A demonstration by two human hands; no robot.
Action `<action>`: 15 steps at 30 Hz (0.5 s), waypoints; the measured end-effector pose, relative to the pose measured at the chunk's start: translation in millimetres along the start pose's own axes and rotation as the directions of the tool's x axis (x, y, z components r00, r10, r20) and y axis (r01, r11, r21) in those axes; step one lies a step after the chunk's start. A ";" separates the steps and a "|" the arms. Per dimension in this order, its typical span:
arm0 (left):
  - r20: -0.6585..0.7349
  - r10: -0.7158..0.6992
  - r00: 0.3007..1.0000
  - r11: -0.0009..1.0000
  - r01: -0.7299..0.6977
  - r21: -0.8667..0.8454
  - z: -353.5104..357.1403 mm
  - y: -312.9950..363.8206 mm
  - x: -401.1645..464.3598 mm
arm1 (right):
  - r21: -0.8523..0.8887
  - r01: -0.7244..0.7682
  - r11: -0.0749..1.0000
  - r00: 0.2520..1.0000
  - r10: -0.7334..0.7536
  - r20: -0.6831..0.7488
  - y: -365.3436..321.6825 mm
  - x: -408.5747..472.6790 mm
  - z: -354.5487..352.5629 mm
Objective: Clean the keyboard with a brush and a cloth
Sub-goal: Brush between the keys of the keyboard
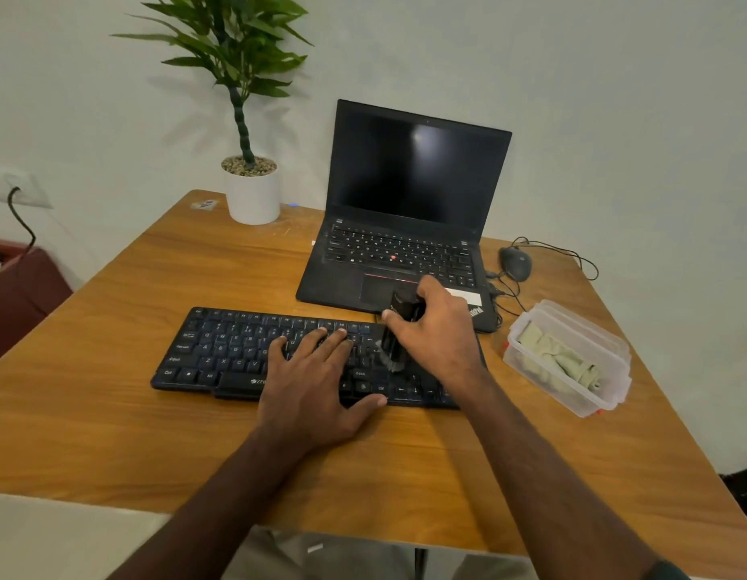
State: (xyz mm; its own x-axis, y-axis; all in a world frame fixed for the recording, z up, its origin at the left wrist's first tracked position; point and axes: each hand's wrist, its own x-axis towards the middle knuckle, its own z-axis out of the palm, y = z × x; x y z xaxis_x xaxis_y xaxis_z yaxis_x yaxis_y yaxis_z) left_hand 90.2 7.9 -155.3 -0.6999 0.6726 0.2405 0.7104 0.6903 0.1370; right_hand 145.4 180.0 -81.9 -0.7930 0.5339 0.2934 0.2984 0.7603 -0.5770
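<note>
A black keyboard (221,353) lies across the middle of the wooden table (154,433). My left hand (317,383) rests flat on its middle keys, fingers straight and spread. My right hand (436,328) grips a black brush (395,328) by its handle, above the keyboard's right part. The brush's grey bristles point down and touch the keys there. A pale green cloth (560,357) lies crumpled inside a clear plastic box (572,395) to the right of the keyboard.
An open black laptop (409,211) with a dark screen stands behind the keyboard. A wired mouse (516,263) and its cable lie to its right. A potted plant (252,190) stands at the back left. A maroon seat (16,295) is left of the table.
</note>
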 end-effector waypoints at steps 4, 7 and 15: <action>0.001 0.002 1.000 1.000 -0.002 0.004 -0.2 0.0 0.0 | -0.019 -0.023 1.000 0.998 0.024 0.064 5.5 -23.9 -9.4; -0.007 0.005 1.000 1.000 -0.005 0.006 -0.9 -0.2 -0.8 | 0.024 -0.080 0.996 0.991 0.077 0.113 10.6 -28.9 -18.6; -0.017 0.004 1.000 1.000 -0.004 -0.001 -0.9 0.2 -1.8 | 0.066 0.044 0.997 0.996 -0.038 -0.080 4.1 -33.0 -13.5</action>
State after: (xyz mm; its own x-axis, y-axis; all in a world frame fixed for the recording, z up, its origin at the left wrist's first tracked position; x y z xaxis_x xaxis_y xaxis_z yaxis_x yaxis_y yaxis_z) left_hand 91.6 6.6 -154.9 -0.6954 0.6710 0.2572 0.7135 0.6872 0.1365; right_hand 180.0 170.5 -83.7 -0.7590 0.5322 0.3751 0.2282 0.7569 -0.6124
